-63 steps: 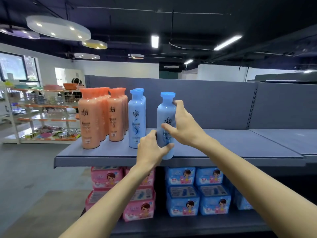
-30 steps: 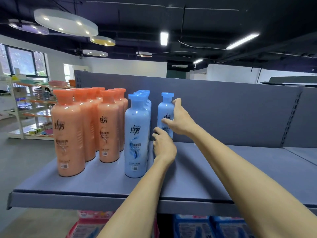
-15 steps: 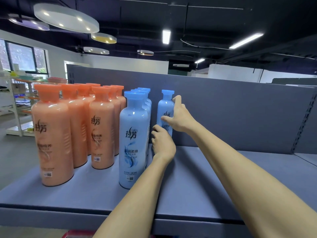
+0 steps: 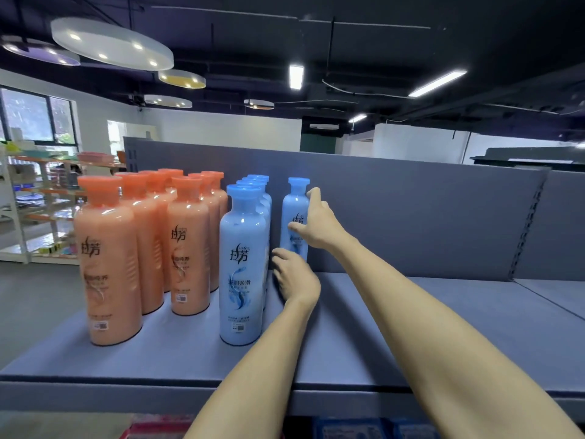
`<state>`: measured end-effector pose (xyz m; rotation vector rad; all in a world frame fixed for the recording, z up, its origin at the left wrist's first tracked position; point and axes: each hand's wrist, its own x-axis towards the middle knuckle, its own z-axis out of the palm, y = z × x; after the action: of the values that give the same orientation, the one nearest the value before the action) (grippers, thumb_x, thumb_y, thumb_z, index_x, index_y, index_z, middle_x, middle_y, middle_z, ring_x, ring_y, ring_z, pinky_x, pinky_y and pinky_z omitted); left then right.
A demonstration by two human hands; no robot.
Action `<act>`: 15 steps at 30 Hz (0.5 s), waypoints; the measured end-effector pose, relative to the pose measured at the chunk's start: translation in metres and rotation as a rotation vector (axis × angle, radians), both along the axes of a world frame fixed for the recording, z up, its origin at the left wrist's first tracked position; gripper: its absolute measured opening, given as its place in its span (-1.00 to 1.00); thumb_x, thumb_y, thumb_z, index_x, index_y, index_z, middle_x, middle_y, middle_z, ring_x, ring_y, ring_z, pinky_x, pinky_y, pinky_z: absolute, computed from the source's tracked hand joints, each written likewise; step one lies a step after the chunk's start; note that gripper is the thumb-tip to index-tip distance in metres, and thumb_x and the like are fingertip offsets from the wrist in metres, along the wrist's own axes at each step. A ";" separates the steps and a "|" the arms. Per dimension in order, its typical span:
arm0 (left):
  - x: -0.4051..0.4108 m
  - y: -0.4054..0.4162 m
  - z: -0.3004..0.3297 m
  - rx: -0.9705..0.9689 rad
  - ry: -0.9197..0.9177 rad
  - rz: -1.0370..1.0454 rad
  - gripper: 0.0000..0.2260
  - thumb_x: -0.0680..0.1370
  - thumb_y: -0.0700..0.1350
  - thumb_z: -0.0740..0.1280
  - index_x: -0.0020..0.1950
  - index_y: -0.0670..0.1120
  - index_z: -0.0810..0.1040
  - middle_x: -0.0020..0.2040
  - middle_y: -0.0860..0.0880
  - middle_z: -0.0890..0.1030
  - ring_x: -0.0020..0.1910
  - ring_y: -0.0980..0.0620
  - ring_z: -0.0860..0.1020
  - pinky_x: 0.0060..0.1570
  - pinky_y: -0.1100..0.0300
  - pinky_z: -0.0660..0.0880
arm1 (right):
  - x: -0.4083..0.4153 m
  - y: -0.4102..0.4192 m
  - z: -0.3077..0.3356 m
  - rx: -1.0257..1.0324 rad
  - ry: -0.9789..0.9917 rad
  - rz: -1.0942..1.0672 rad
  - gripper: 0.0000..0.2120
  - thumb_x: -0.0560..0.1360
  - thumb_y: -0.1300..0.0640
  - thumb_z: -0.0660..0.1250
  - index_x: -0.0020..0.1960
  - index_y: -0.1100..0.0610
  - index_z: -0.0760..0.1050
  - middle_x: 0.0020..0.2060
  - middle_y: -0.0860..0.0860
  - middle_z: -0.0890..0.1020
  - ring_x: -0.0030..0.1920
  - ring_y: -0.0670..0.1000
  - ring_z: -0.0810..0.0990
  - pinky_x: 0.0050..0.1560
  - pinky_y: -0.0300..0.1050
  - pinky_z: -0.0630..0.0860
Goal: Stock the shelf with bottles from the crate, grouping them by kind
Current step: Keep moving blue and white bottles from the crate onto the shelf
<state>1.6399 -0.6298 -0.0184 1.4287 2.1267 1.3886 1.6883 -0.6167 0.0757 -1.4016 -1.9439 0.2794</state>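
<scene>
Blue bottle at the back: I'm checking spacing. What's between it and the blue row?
Only a narrow gap, head view, between the blue bottle and the blue row.

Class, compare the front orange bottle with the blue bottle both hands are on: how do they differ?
The front orange bottle stands at the shelf's front edge, untouched; the held blue bottle stands at the back panel, with the right hand and left hand on it. One is orange, the other blue. Both stand upright and share shape and logo.
</scene>
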 end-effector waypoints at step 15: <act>-0.012 -0.143 0.044 0.163 0.168 -0.207 -0.65 0.56 -0.08 0.31 0.31 -0.10 0.36 0.18 -0.07 0.52 0.15 -0.15 0.52 0.03 0.01 0.43 | 0.044 -0.125 0.032 0.139 -0.215 -0.078 -0.46 0.51 -0.10 0.39 0.41 0.06 0.36 0.29 0.08 0.45 0.18 0.08 0.51 0.15 0.00 0.50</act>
<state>1.6275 -0.7724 0.0254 1.8300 1.9277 1.4342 1.7324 -0.7416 0.1076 -1.4604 -2.0309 -0.0452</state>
